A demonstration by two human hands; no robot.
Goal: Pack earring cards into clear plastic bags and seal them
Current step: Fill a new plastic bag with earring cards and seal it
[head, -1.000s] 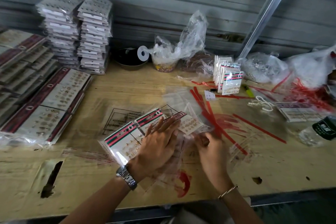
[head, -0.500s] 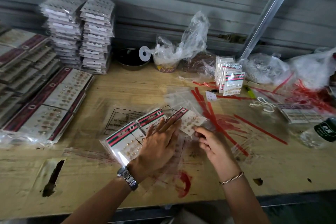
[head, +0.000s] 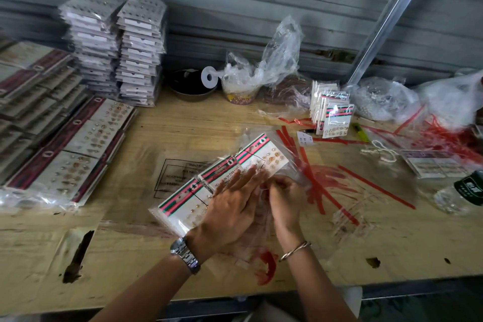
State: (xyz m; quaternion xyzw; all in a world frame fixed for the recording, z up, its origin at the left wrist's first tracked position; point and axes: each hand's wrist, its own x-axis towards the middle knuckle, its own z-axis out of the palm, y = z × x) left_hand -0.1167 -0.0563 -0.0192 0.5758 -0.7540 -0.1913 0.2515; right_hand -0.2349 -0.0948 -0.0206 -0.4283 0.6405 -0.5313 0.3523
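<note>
Flat bundles of bagged cards (head: pixel 78 154) lie at the far left of a pale wooden desk (head: pixel 146 264). At centre, a row of three white earring cards (head: pixel 222 168), each with a green-and-red striped band, sits inside a crinkly clear bag (head: pixel 163 214). The row's long axis runs diagonally from near left to far right. The left hand (head: pixel 230 206) lies flat on the row, fingers straight. Beside it, the right hand (head: pixel 285 196) curls its fingers, pinching the bag just below the farthest card. Thin red strips (head: pixel 317 191) lie scattered to the right.
</note>
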